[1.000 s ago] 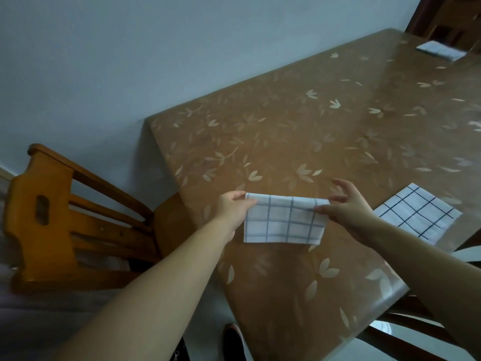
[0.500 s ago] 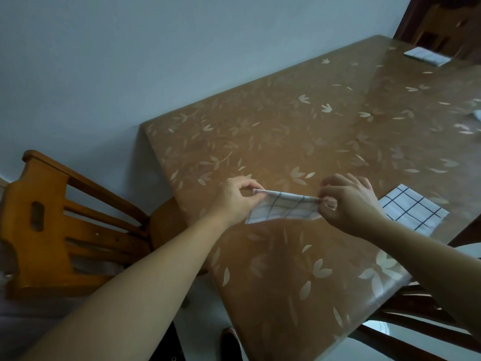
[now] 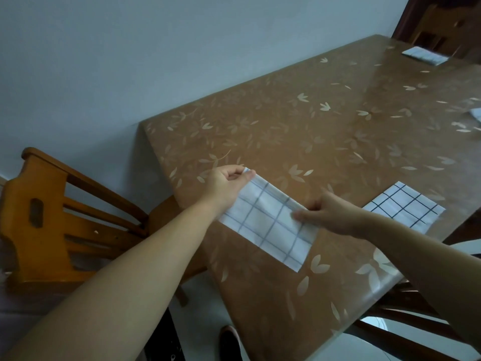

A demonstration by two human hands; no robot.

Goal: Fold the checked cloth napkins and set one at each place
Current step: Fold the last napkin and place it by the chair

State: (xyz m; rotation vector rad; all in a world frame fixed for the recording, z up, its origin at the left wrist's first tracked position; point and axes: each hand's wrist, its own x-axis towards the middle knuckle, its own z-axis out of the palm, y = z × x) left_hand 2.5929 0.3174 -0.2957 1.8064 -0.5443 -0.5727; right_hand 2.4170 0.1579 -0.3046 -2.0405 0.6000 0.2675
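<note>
- The pale grey wall runs along the table's far long side, so that's the whole backdrop.
- The table itself is brown with a shiny leaf-print cover and fills most of the right half of the shot.
- An orange wooden chair is tucked in at the table's left end, with its seat partly under the edge.
- There's another dark chair way off at the table's far end. It's pretty dim back there, so I can't make out much.
- The folded napkin, white with a grey check, is folded into a long strip and stretched between both hands over the table's near-left corner. Honestly can't tell if its lower edge is touching the table or hanging just above it.
- The left hand is above the table's left end. The thumb and curled fingers pinch the strip's far-left corner.
- The right hand is further in over the table, closer to its near edge. Its fingers are bent and nipping the strip's top edge near the other end.
- A flat napkin with darker check lines lies on the table right at its near edge, just past the right hand.
- A far napkin sits folded on the table's far end.
- A sliver of one more napkin is on the table too, cut off by the frame's right side.
- A dark shoe is on the floor below the table's near-left corner.
</note>
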